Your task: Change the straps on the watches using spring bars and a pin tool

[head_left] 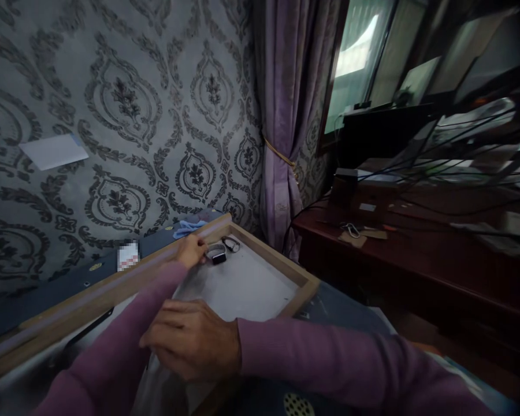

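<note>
My left hand reaches to the far end of a shallow wooden frame, its fingers bent beside a smartwatch; whether it grips the strap is unclear. A second watch lies just behind the smartwatch, near the frame's far corner. My right hand is closer to me, closed, over my left forearm and the near side of the frame. Its fingertips are curled away from view, over some thin translucent material. The frame has a white sheet as its bottom.
Behind the frame, a blue cloth and a small pixelated packet lie on the dark blue cover. A dark red desk with cables and papers stands at right, beyond a purple curtain. Patterned wallpaper rises behind.
</note>
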Motion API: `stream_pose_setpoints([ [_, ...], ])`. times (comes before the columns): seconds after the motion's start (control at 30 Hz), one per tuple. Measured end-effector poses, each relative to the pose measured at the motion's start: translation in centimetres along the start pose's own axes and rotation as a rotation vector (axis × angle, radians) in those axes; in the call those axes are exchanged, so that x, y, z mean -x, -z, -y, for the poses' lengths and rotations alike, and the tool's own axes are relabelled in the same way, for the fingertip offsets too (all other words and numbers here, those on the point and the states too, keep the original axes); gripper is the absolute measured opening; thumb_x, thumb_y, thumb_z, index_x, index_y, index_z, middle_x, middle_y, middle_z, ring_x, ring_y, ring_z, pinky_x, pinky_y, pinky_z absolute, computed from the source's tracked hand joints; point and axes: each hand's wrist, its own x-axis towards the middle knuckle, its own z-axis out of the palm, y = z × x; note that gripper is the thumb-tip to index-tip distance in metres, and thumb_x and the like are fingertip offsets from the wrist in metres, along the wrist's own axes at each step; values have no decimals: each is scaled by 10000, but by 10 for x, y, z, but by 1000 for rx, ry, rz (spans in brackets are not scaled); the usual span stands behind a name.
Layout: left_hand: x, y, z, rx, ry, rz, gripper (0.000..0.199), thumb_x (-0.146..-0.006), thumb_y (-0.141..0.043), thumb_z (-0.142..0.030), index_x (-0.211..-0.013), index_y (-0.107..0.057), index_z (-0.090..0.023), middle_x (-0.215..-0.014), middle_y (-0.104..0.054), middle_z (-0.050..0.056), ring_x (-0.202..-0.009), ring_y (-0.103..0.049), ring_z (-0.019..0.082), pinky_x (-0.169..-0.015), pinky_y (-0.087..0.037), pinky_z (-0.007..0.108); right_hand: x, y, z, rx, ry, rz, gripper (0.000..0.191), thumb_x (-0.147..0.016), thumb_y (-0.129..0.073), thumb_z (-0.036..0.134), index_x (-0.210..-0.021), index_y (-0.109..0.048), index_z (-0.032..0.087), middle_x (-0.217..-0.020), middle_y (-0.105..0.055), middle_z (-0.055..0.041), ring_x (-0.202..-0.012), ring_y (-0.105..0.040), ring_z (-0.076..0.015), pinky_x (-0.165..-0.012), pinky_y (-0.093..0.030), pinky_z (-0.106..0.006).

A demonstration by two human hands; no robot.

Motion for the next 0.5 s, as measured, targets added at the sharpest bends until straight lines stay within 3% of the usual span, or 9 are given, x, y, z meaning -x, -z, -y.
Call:
stream_pose_setpoints([
  [0.1,16,0,-3,-163,-91,-83,56,-801,-638,-191,-797,-599,-152,-768,-631,61,-865,-607,242,-760,-424,325,1,-2,0,-2,15,-32,187,-910,-422,159,-956,-603,148,-863,-698,-28,-817,-603,-134,-800,-506,-233],
  [0.23,35,-8,-2,-287,-194,-105,77,-769,-638,-183,-833,-599,-169,-768,-624,50,-827,-588,232,-739,-396,309,1,-2,1,22,-9,-8,182,-912,-432,157,-957,-608,153,-856,-686,-29,-837,-602,-132,-807,-495,-221],
  [0.37,39,-19,-1,-374,-222,-101,105,-757,-612,-118,-850,-620,-166,-737,-621,40,-798,-587,222,-746,-398,306,0,2,3,27,-6,51,183,-924,-429,177,-966,-602,137,-841,-675,-42,-820,-605,-132,-831,-489,-224],
  [0.5,36,-24,-2,-451,-213,-111,62,-800,-589,-141,-843,-631,-156,-772,-643,55,-818,-593,220,-760,-411,310,1,4,3,24,11,25,184,-930,-425,154,-987,-596,122,-838,-674,-42,-836,-605,-129,-854,-487,-225],
])
